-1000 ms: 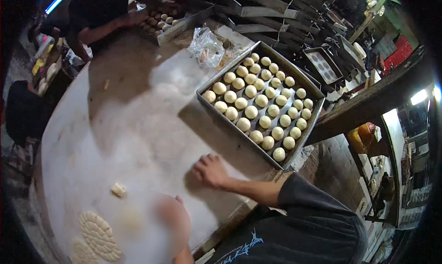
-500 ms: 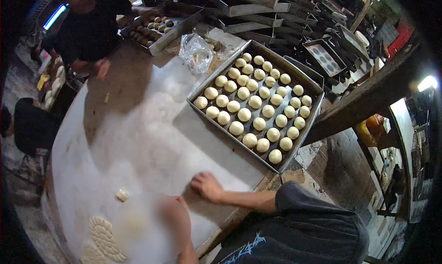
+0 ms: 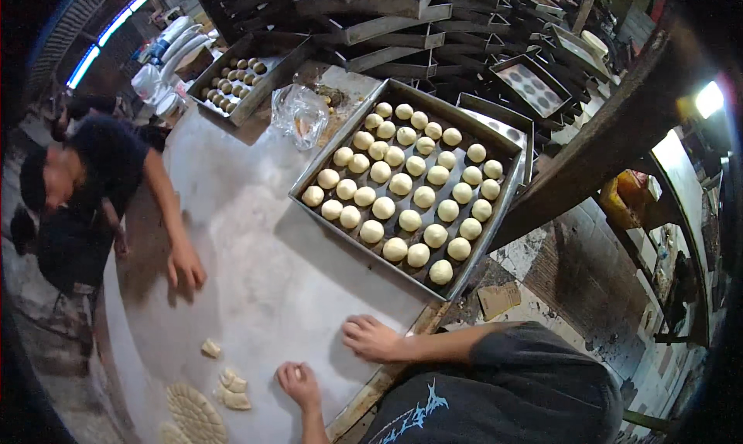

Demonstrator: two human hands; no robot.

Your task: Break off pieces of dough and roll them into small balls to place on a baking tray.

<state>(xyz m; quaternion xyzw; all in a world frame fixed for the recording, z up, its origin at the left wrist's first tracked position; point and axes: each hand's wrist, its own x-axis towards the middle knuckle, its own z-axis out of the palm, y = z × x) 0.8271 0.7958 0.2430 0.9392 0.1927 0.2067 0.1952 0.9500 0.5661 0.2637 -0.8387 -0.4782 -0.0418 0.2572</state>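
Observation:
My left hand point(image 3: 299, 385) rests on the floured table with its fingers curled around a small piece of dough, of which only a pale bit shows. Just to the right, my right hand point(image 3: 373, 339) is cupped down against the tabletop. Its fingers are bent inward, and whatever lies under them is hidden. Left of my hands are a few cut dough pieces point(image 3: 233, 390), a single small dough piece point(image 3: 210, 349) and a flat, scored dough slab point(image 3: 196, 413). Beyond my right hand stands a metal tray point(image 3: 364, 237) filled with rows of round dough balls point(image 3: 400, 184).
Another person's hand point(image 3: 186, 268) reaches over the table's left side. A second tray of balls point(image 3: 232, 119) and a crumpled clear plastic bag point(image 3: 300, 117) lie at the far end. A thick dark beam point(image 3: 588, 165) slants past the large tray's right side. Stacked metal trays point(image 3: 387, 30) stand behind.
The view has shifted. The person by the far tray has gone from there; another person's arm now extends over the table at left. My left hand and the cut pieces, blurred before, show plainly.

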